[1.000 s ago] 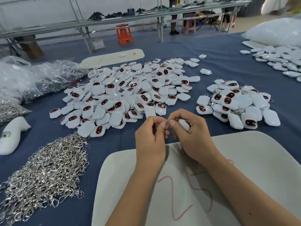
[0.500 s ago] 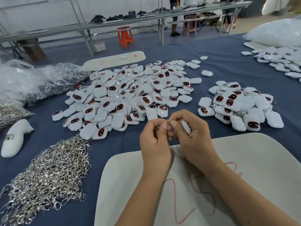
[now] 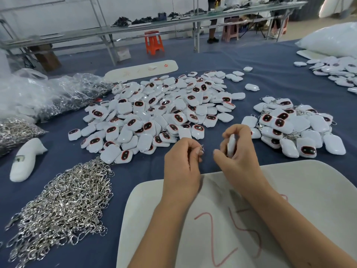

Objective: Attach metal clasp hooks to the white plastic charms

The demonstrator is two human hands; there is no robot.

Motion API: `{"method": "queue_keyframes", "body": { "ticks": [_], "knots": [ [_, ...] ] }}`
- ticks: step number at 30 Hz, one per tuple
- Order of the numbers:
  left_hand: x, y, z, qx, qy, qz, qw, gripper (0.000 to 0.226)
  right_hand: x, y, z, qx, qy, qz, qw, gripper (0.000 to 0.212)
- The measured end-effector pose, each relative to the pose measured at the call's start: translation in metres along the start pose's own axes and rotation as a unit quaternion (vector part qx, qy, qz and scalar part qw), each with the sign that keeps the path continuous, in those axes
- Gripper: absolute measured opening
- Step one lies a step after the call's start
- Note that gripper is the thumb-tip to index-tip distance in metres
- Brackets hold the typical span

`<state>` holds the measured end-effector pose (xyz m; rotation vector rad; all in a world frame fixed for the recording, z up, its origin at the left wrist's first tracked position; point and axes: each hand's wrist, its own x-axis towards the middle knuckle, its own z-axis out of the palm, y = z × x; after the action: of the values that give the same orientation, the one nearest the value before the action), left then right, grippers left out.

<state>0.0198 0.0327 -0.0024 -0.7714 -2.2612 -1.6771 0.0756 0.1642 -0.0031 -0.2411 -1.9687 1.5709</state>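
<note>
A white plastic charm sits edge-on in the curled fingers of the right hand, just beside the left hand, which pinches a small metal clasp hook at its fingertips, the 2 hands apart above the near edge of a white board marked "25" in red. Beyond them on the blue tablecloth lie a big heap of loose charms and, to the right, a smaller pile of charms with hooks. A mound of silver hooks lies to the left.
</note>
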Motion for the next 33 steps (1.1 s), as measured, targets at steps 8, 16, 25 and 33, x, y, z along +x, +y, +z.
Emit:
{"method": "queue_keyframes", "body": {
  "ticks": [8,16,25,33],
  "knots": [
    [-0.0003,-0.0025,-0.0029,0.057,-0.066,0.006,0.996,0.025,0.0074,-0.0012,-0.0035,-0.017,-0.024,0.02,0.999,0.029],
    [-0.0022,-0.0029,-0.0023,0.082,-0.107,0.017,0.991,0.018,0.0089,0.0019,-0.0079,-0.059,0.027,0.035,0.997,0.015],
    [-0.0054,-0.0006,0.0004,0.114,-0.12,0.025,0.986,0.016,0.0101,0.0007,-0.0093,-0.085,0.013,0.048,0.995,0.02],
    [-0.0081,-0.0027,0.0064,0.161,-0.133,-0.032,0.978,0.023,0.0074,-0.0006,-0.007,-0.11,0.007,0.04,0.993,0.019]
  ]
}}
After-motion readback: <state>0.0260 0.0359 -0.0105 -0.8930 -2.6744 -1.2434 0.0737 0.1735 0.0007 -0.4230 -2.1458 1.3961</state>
